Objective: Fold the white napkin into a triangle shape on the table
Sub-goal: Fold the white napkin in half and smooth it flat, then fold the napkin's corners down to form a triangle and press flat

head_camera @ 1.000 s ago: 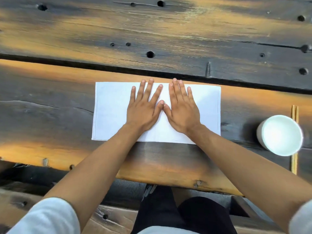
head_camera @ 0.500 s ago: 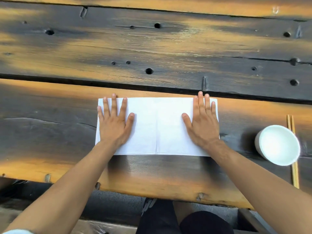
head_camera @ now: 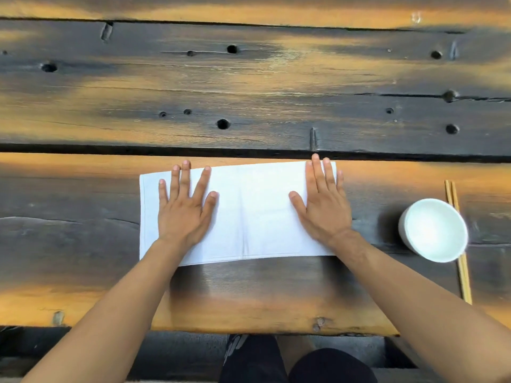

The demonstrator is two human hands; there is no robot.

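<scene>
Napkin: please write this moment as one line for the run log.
napkin: flat rectangle, no triangle yet | left hand: flat on its left part | right hand: flat on its right end | bowl: apart, right

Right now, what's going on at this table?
A person is pressing both hands flat on a white napkin that lies as a rectangle on the wooden table. The left hand rests near its left end, the right hand at its right end, fingers straight. No triangle fold is made yet. To the right stands a white bowl, with chopsticks lying partly beneath it.
</scene>
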